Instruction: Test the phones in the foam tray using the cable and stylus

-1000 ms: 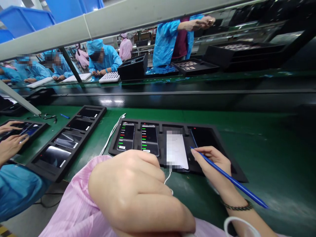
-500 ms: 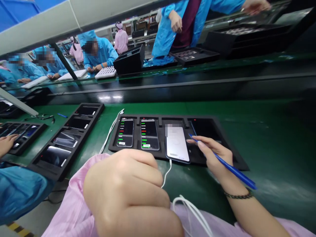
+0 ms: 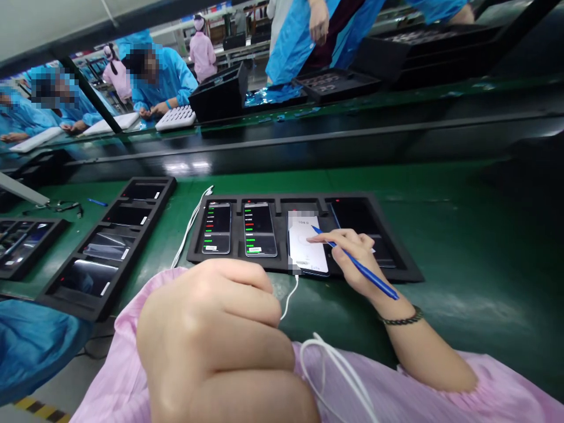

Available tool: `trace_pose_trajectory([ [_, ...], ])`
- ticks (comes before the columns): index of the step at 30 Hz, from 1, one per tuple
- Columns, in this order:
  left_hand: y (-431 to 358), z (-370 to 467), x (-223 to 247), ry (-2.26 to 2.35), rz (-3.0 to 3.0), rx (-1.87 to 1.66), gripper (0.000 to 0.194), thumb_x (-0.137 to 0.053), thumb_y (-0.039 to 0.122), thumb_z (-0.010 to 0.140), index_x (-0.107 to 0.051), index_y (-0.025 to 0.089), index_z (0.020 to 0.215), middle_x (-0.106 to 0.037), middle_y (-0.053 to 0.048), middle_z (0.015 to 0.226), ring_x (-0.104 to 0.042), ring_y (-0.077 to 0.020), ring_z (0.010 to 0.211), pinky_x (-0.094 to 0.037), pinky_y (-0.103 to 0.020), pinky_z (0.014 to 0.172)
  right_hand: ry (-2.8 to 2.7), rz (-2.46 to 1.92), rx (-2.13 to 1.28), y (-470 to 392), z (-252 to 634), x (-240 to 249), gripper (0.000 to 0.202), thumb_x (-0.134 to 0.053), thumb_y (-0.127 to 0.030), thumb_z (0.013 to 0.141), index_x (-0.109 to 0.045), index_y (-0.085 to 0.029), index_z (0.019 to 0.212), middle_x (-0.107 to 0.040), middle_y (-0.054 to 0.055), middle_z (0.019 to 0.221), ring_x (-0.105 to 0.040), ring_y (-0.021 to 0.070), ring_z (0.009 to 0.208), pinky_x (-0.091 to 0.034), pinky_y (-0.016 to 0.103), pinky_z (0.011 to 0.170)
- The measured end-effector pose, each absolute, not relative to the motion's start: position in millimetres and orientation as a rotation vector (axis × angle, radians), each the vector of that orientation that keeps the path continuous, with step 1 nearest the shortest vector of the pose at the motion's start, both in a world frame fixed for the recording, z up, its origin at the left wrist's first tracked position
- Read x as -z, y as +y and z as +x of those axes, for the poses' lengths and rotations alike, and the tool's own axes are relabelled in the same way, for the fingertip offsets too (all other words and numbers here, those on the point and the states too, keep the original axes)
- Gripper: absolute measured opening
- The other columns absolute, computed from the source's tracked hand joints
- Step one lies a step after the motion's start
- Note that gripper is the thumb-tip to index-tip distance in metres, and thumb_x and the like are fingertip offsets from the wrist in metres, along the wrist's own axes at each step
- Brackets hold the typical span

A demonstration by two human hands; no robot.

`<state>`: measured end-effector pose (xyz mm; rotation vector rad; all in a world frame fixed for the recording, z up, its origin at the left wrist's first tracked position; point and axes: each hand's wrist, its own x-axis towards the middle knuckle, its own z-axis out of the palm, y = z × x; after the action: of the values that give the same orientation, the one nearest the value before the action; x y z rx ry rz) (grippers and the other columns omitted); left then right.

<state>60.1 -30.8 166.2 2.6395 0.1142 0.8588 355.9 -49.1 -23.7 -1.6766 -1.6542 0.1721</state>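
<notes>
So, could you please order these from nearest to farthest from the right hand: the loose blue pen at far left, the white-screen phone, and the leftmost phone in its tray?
1. White-screen phone: immediately left of the right hand
2. Leftmost phone: farther left
3. Loose blue pen: farthest left

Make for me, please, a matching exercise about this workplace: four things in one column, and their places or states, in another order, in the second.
1. phone with lit white screen
2. long blue pen
3. dark braided bracelet
4. left hand

A. held in the right hand
B. curled, in the foreground
C. thin white cable at its lower edge
D. around the right wrist

Pairs: 1-C, 2-A, 3-D, 4-B
</notes>
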Motion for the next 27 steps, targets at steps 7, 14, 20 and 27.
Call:
trace_pose_trajectory([
  [7,-36.1,65.1,-173.3,0.135,2.649,-0.769,0.05,-0.055,0.073,0.089,-0.067,0.027,0.073,-0.052,-0.002,0.056,-0.057,-0.0182,0.059,-0.055,-0.03,0.054,-1.571,-1.742,-0.134,-50.6,353.6,22.8,0.054,-0.03,-0.056,0.1,-0.076,-0.029,0.092,-0.073,0.007,0.102,-0.061,0.0282,0.101,-0.031,0.048,0.087],
  [14,-32.7,60.7,-167.2,0.146,2.652,-0.827,0.045,-0.059,0.058,0.095,-0.06,0.024,0.065,-0.052,-0.001,0.057,-0.056,-0.016,0.059,-0.054,-0.029,0.058,-1.542,-1.76,-0.027,-50.4,356.9,26.9,0.047,-0.033,-0.049,0.1,-0.073,-0.026,0.102,-0.071,0.008,0.103,-0.062,0.0276,0.103,-0.033,0.045,0.087],
  [20,-17.5,68.8,-152.9,-0.157,2.607,-0.978,0.042,-0.054,0.031,0.1,-0.054,0.021,0.059,-0.049,0.002,0.053,-0.046,-0.0117,0.049,-0.048,-0.03,0.058,-1.897,-1.608,-0.005,-54.2,349.6,27.0,0.039,-0.047,-0.046,0.094,-0.072,-0.028,0.118,-0.064,0.011,0.113,-0.055,0.0315,0.11,-0.033,0.046,0.088],
  [27,-8.7,74.1,-165.4,-0.173,2.708,-0.646,0.031,-0.051,0.033,0.102,-0.066,0.016,0.081,-0.063,-0.001,0.062,-0.057,-0.014,0.057,-0.041,-0.032,0.056,-2.021,-1.481,0.041,-53.1,348.8,22.6,0.035,-0.043,-0.036,0.096,-0.076,-0.027,0.106,-0.068,0.01,0.103,-0.058,0.0292,0.104,-0.033,0.046,0.086],
])
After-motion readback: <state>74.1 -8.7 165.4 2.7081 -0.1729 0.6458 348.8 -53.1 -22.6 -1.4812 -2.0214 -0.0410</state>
